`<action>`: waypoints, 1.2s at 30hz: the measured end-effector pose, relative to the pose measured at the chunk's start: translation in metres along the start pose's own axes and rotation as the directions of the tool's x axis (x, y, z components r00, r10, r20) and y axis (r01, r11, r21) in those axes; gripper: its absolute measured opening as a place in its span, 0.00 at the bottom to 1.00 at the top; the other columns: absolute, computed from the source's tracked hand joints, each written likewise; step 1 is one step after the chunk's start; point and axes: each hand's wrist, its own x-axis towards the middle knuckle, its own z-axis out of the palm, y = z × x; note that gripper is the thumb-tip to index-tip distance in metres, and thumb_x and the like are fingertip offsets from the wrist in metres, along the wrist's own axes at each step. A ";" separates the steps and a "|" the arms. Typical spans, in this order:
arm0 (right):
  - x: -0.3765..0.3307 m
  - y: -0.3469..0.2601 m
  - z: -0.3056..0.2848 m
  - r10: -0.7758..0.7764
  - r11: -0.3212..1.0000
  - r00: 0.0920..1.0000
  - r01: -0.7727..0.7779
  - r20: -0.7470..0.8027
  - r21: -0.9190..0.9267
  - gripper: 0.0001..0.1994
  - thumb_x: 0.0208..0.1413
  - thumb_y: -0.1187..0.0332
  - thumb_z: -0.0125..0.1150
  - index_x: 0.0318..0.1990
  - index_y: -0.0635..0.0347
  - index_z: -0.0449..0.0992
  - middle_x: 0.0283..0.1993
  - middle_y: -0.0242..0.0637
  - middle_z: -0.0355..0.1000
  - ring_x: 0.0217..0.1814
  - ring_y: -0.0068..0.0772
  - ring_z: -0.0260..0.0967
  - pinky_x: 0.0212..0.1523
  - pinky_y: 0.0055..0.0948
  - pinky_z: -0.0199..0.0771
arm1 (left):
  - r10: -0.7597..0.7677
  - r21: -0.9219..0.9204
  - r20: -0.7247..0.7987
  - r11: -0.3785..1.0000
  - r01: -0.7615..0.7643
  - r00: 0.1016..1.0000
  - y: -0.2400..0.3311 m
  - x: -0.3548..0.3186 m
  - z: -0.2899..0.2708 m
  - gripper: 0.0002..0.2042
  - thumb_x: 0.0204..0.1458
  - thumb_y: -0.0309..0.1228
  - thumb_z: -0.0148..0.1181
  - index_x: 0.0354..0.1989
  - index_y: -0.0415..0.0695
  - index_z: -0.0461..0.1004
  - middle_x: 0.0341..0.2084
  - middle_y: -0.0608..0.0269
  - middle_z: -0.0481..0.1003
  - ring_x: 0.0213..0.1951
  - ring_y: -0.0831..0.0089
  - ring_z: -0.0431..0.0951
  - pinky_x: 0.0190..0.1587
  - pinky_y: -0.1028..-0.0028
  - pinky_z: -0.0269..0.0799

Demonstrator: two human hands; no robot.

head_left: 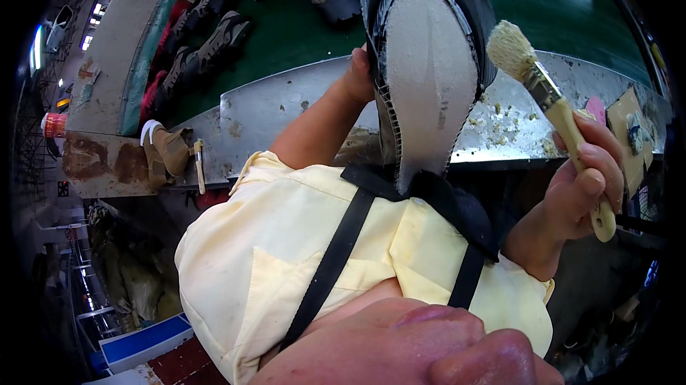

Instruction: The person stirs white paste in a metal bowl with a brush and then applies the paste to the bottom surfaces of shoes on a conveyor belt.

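Two hands are occupied: my right hand (577, 188) has its fingers curled snugly around the wooden handle of a brush (544, 91), and my left hand (357, 79) has hold of the shoe (429, 85), though its fingers go mostly behind, so I can't tell how hard they press. I have the shoe up in front of my chest, pale underside toward my face, above the near side of the metal tabletop (257, 106). The bristles, clotted with pale stuff, stand just beside the shoe's right edge, apart from it. If they are as loaded as they look, a careless swing could smear the dark rim or the stitching, or drop a lump onto the spotted metal. The shoe's narrow end comes so near my black straps (330, 263) and shirt (236, 263) that a dip of the left wrist could mark the cloth. And with only one hand steadying it, pressing too hard with the bristles might twist the shoe and spoil the stroke.
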 end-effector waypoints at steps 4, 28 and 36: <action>0.000 0.007 0.008 -0.026 0.999 1.000 0.026 0.000 0.027 0.17 0.60 0.55 0.47 0.37 0.62 0.70 0.38 0.56 0.71 0.31 0.42 0.71 0.30 0.29 0.76 | 0.050 0.013 -0.026 0.999 -0.049 0.998 -0.003 -0.002 -0.004 0.58 0.27 0.80 0.40 0.65 0.49 0.47 0.62 0.53 0.52 0.62 0.57 0.55 0.59 0.56 0.57; -0.057 0.052 -0.045 0.466 0.881 0.863 -0.473 -0.194 0.012 0.13 0.60 0.62 0.48 0.37 0.66 0.70 0.40 0.48 0.72 0.30 0.31 0.69 0.31 0.21 0.71 | -0.060 -0.007 -0.995 0.826 -0.564 -0.075 0.073 -0.075 -0.198 0.32 0.40 0.55 0.58 0.53 0.52 0.63 0.51 0.60 0.66 0.52 0.60 0.65 0.56 0.52 0.57; -0.048 0.057 -0.041 0.533 0.838 0.831 -0.544 -0.157 -0.035 0.13 0.60 0.64 0.49 0.36 0.67 0.70 0.40 0.49 0.71 0.30 0.32 0.69 0.31 0.21 0.71 | -0.059 0.122 -0.980 0.581 -0.804 -0.191 -0.018 -0.083 -0.360 0.33 0.49 0.58 0.46 0.54 0.42 0.63 0.54 0.55 0.66 0.53 0.57 0.68 0.58 0.62 0.59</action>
